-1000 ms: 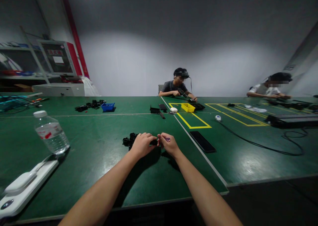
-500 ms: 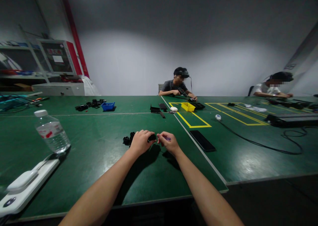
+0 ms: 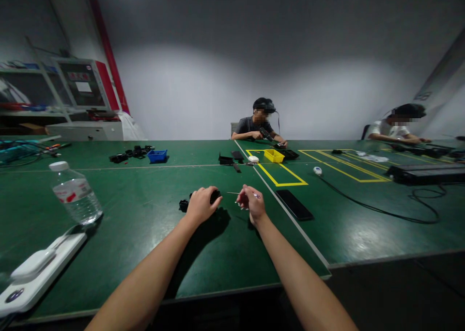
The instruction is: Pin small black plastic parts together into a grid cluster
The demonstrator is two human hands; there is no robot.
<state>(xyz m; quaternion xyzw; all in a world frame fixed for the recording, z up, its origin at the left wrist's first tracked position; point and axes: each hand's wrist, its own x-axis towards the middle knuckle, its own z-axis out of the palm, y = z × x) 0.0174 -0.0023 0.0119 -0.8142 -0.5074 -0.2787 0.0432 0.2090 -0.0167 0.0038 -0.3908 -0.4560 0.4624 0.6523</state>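
we note both hands apart over the green table (image 3: 138,258). our left hand (image 3: 200,203) is clamped over a black part (image 3: 215,196), which sits under its fingers near the table's middle; more black pieces (image 3: 183,205) show just beyond the knuckles. our right hand (image 3: 252,202) grips a thin tool (image 3: 233,193), its slim shaft pointing left at the part, tip clear of it. we see a phone (image 3: 295,205) lying right of that hand, a yellow bin (image 3: 273,157) farther off.
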